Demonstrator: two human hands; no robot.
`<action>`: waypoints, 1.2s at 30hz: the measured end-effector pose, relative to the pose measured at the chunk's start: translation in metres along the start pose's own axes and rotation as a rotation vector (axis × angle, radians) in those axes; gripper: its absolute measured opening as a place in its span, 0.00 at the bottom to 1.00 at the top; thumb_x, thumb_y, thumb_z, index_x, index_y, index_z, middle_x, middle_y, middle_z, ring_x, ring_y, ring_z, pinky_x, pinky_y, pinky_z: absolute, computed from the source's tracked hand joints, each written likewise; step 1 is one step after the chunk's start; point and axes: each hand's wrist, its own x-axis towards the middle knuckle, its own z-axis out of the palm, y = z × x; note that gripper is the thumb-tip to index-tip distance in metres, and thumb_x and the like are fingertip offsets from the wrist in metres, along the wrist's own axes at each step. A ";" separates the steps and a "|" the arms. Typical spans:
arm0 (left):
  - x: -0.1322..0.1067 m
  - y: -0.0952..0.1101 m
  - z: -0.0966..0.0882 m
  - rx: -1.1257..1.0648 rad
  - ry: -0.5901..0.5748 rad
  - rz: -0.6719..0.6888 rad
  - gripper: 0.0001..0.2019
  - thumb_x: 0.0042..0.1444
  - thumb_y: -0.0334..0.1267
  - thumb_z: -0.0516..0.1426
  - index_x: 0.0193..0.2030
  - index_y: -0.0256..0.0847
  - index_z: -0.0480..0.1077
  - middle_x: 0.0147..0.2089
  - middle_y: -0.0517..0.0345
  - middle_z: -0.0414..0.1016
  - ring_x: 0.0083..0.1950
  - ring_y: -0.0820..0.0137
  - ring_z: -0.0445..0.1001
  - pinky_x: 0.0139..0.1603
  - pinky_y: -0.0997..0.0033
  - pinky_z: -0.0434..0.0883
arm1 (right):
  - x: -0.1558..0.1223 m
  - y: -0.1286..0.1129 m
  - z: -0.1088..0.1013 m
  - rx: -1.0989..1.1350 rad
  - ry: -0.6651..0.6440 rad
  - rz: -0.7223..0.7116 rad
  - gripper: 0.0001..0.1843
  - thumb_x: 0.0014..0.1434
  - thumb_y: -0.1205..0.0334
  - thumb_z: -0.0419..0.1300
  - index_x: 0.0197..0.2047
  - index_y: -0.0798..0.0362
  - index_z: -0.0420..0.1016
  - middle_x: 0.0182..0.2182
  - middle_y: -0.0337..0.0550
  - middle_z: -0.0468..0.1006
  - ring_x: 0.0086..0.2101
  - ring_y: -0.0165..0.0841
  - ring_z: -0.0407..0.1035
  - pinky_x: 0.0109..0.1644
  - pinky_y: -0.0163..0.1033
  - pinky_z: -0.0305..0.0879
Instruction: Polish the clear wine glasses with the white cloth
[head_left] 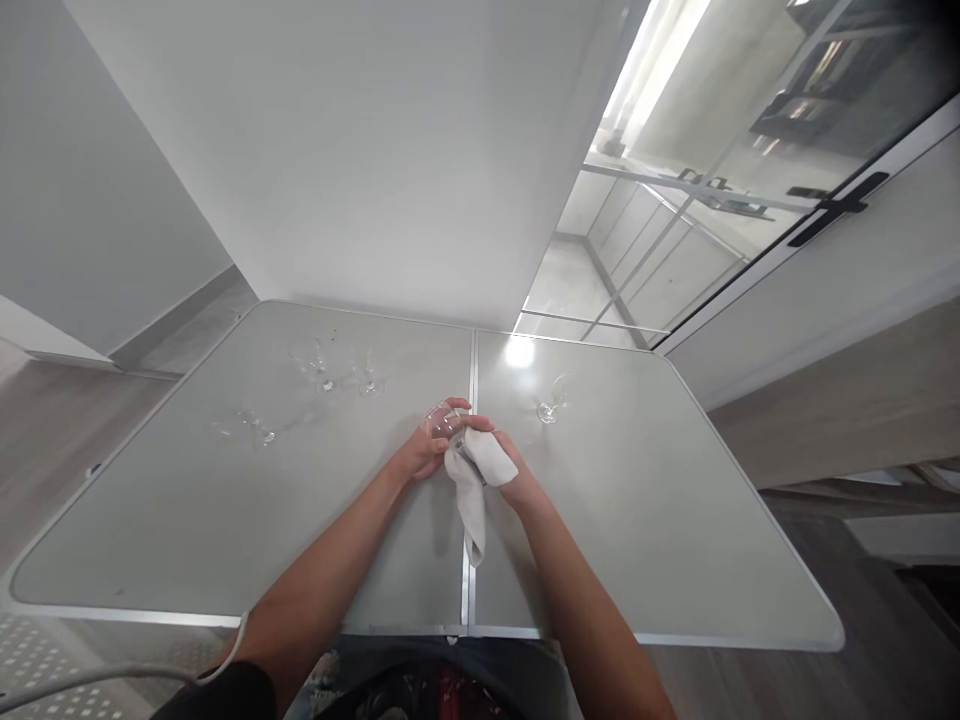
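1. Head view: the left hand [421, 452] is closed around a clear drinking glass [441, 421], held near the middle of the table [615, 540]; the right hand [519, 484] grips a white cloth [491, 458], which covers the glass's near end.
2. The smooth bowl could slip if the left fingers loosen while the cloth tugs; the cloth hides how firmly the right fingers support that end.
3. Twisting the two hands against each other could crack the glass, since its wall looks thin.
4. The cloth's loose tail hangs towards the metal seam [473, 370] and could snag if drawn along it.
5. A wide swing of the right arm could knock the stemmed glass [547, 411] near that hand.
6. The three clear glasses [328, 384] on the left stand well apart from the hands, but being nearly invisible against the tabletop, they could be struck by a careless reach.
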 end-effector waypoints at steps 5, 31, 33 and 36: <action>0.002 -0.001 -0.002 0.074 0.073 0.154 0.26 0.43 0.38 0.73 0.47 0.43 0.67 0.51 0.48 0.80 0.62 0.53 0.74 0.62 0.51 0.69 | -0.005 0.001 -0.006 -0.184 0.233 -0.200 0.15 0.56 0.52 0.63 0.33 0.57 0.79 0.26 0.41 0.76 0.28 0.32 0.68 0.31 0.36 0.64; 0.006 -0.015 0.019 0.479 0.400 0.292 0.13 0.47 0.42 0.72 0.34 0.39 0.76 0.44 0.50 0.83 0.48 0.61 0.82 0.58 0.53 0.76 | 0.006 0.020 0.010 0.136 0.316 -0.074 0.15 0.52 0.61 0.63 0.44 0.54 0.79 0.30 0.39 0.79 0.28 0.30 0.69 0.31 0.33 0.66; 0.005 -0.013 0.020 0.472 0.419 0.299 0.13 0.47 0.42 0.72 0.35 0.39 0.76 0.44 0.49 0.83 0.50 0.61 0.81 0.59 0.53 0.75 | 0.006 0.020 0.009 0.103 0.306 -0.049 0.15 0.54 0.59 0.63 0.44 0.55 0.80 0.28 0.38 0.78 0.26 0.29 0.67 0.29 0.32 0.63; 0.005 -0.012 0.021 0.463 0.423 0.308 0.13 0.47 0.42 0.72 0.34 0.39 0.76 0.44 0.48 0.83 0.51 0.59 0.81 0.60 0.52 0.74 | 0.004 0.019 0.007 0.010 0.399 -0.074 0.13 0.54 0.61 0.64 0.42 0.56 0.82 0.29 0.40 0.79 0.28 0.31 0.69 0.31 0.34 0.65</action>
